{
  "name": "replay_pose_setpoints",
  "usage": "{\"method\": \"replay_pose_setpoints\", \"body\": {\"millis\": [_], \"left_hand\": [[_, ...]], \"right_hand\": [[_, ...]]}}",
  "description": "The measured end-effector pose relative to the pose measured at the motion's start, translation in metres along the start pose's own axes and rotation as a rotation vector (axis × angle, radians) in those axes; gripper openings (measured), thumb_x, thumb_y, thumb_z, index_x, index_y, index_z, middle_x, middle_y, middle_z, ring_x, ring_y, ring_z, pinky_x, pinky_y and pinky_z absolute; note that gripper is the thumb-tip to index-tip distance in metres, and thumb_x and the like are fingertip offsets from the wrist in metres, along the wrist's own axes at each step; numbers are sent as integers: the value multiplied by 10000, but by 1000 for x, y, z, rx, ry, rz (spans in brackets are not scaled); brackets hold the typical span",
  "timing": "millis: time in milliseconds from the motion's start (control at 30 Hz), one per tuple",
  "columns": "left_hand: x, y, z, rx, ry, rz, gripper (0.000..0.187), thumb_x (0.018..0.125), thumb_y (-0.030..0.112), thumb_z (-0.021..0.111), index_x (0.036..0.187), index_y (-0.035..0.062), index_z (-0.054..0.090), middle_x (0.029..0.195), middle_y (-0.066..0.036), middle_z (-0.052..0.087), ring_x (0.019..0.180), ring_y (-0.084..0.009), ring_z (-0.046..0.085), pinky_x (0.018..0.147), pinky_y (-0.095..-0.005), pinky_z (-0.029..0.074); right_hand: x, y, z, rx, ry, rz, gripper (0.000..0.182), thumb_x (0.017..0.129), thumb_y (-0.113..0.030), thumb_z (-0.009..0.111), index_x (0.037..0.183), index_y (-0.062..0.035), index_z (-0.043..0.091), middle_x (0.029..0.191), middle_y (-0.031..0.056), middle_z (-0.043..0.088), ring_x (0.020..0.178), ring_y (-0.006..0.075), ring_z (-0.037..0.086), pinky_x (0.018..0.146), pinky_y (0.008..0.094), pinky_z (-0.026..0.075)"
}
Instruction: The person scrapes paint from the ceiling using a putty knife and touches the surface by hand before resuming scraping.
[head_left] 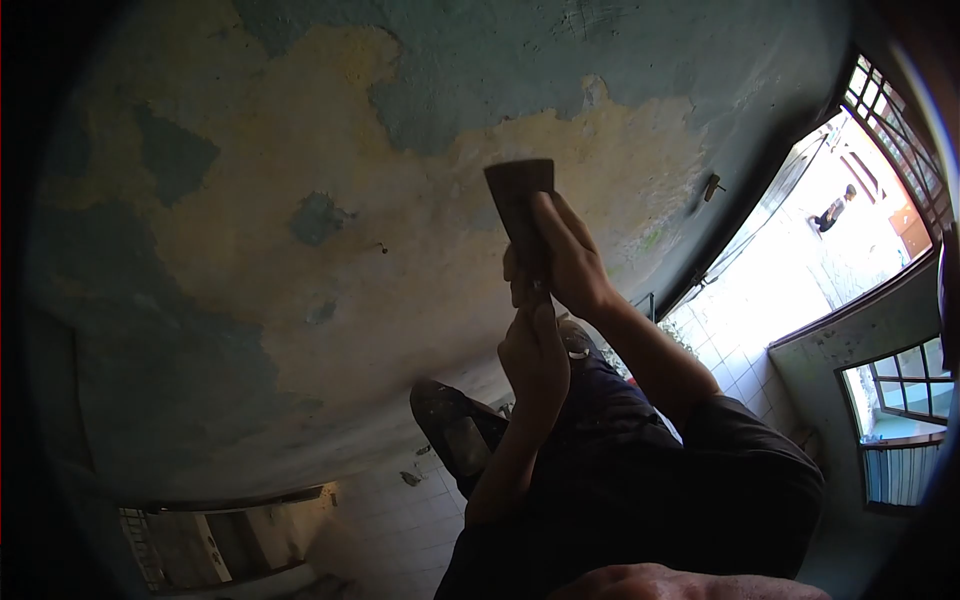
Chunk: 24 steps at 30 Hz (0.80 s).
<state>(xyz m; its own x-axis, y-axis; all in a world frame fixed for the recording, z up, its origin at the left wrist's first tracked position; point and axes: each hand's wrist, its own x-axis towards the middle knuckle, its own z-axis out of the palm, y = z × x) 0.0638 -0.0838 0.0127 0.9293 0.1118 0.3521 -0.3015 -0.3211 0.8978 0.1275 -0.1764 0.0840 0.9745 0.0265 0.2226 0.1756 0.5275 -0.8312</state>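
Note:
A wide, flat-bladed scraper (520,183) points up in front of the wall with its broad edge uppermost. My right hand (578,258) is closed around the blade's lower part, fingertips showing on its left side. Just below, my left hand (536,352) makes a fist around the handle end, which is mostly hidden by the fingers. Behind the blade, the wall (330,130) has patches of green paint beside bare yellowish plaster with ragged borders.
A small hook (382,248) sticks out of the wall. To the right, a bright doorway (790,230) shows a person (838,208) outside. A barred window (910,385) stands at the lower right. White floor tiles (400,510) lie below my legs.

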Motion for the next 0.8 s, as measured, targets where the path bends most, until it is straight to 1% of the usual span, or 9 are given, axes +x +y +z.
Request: {"method": "replay_pose_setpoints", "body": {"millis": [100, 233, 267, 433, 500, 567, 700, 767, 800], "left_hand": [[-10, -9, -15, 223, -30, 88, 455, 1095, 314, 452, 804, -19, 558, 587, -98, 517, 516, -211, 552, 503, -393, 384], [-19, -9, -25, 243, 28, 166, 450, 1092, 311, 461, 791, -13, 545, 577, -98, 507, 519, -233, 576, 494, -393, 380], [-21, -8, -27, 198, 8, 95, 450, 1093, 311, 457, 788, -10, 539, 575, -101, 500, 512, -220, 553, 496, -386, 376], [-44, -22, -27, 58, -63, -75, 439, 1100, 315, 448, 797, 8, 527, 592, -83, 491, 517, -153, 471, 509, -353, 357], [-47, -14, -32, 44, -127, -113, 340, 1077, 238, 456, 892, -5, 605, 706, -194, 578, 678, -409, 575, 626, -493, 424], [-45, -6, -38, 34, -107, -141, 330, 1077, 223, 451, 894, -6, 601, 710, -189, 584, 673, -394, 577, 625, -488, 423], [-35, 9, -53, 46, -65, -113, 275, 1074, 164, 449, 970, -9, 636, 733, -155, 611, 648, -336, 590, 623, -450, 423], [-24, 15, -58, 105, -36, -42, 256, 1071, 150, 452, 1025, -3, 653, 742, -140, 620, 634, -315, 590, 627, -428, 423], [-19, 18, -61, 162, -15, 31, 252, 1068, 135, 455, 1079, 4, 670, 751, -125, 628, 621, -295, 591, 630, -406, 424]], "right_hand": [[0, 25, -52, 163, -36, 136, 582, 1102, -516, 308, 1230, 12, 518, 813, 218, 663, 587, 309, 685, 565, 404, 589], [-17, 63, -101, -668, 588, -131, 593, 1095, -508, 350, 1427, -32, 471, 1097, 239, 706, 878, 331, 725, 665, 404, 597], [-32, 63, -102, -757, 552, -71, 581, 1101, -464, 351, 1516, -60, 391, 1287, 242, 652, 1058, 333, 689, 727, 391, 590], [-87, 61, -64, -830, 133, -179, 572, 1069, -236, 442, 1581, -40, 278, 1470, 268, 511, 1241, 362, 593, 920, 431, 533], [-98, 61, -46, -694, 37, -154, 661, 1028, -140, 470, 1607, 2, 185, 1506, 302, 455, 1286, 374, 565, 944, 438, 526], [-98, 57, -32, -877, -14, -311, 671, 1035, -104, 441, 1623, -19, 128, 1533, 312, 410, 1309, 346, 555, 930, 414, 542], [-67, 58, -8, -487, -4, -338, 647, 1074, -114, 416, 1619, -17, 81, 1413, 303, 544, 1194, 315, 640, 902, 389, 564], [-49, 30, 15, -188, -44, -11, 596, 1106, -173, 417, 1583, 5, 105, 1165, 268, 692, 988, 287, 722, 856, 381, 579], [-37, 24, 23, -114, -61, 53, 513, 1117, -250, 435, 1495, 22, 222, 952, 224, 737, 816, 269, 739, 801, 368, 585]]}}
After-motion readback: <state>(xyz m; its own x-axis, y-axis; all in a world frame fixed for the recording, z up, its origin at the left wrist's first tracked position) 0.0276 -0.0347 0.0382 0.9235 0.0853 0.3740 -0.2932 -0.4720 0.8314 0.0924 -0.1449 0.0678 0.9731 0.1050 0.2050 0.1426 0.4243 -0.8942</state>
